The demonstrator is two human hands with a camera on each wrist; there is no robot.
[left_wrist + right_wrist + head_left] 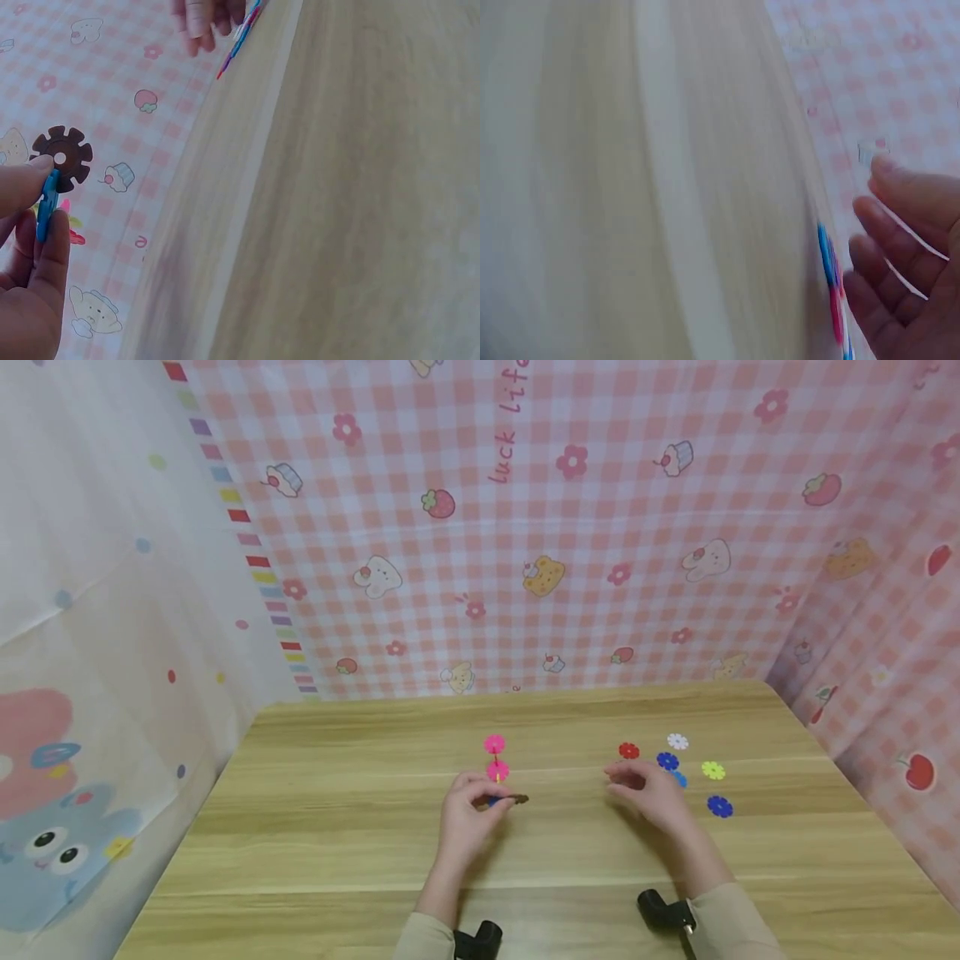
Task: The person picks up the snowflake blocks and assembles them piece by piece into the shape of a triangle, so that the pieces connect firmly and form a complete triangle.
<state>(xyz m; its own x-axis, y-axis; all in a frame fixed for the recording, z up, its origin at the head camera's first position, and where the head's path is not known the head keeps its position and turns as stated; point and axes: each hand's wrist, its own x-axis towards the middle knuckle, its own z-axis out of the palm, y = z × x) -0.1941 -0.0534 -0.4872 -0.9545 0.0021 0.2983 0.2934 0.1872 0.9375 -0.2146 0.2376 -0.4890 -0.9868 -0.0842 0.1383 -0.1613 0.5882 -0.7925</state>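
My left hand (467,817) pinches a blue notched disc (48,208) between thumb and fingers. Joined to it, at an angle, is a brown flower-shaped disc (73,154) with slots round its edge. Just beyond those fingertips, in the head view, a pink disc (498,771) and a farther pink disc (495,744) line up with thin coloured pieces between them. Over the right side of the table, my right hand (654,795) has its fingers loosely bent and holds nothing. It partly covers a light blue disc (680,779).
Around the right hand lie a red disc (628,750), a white disc (678,741), a dark blue disc (667,761), a yellow disc (713,770) and another dark blue disc (720,807). Patterned cloth (480,543) rises behind the wooden table (315,827).
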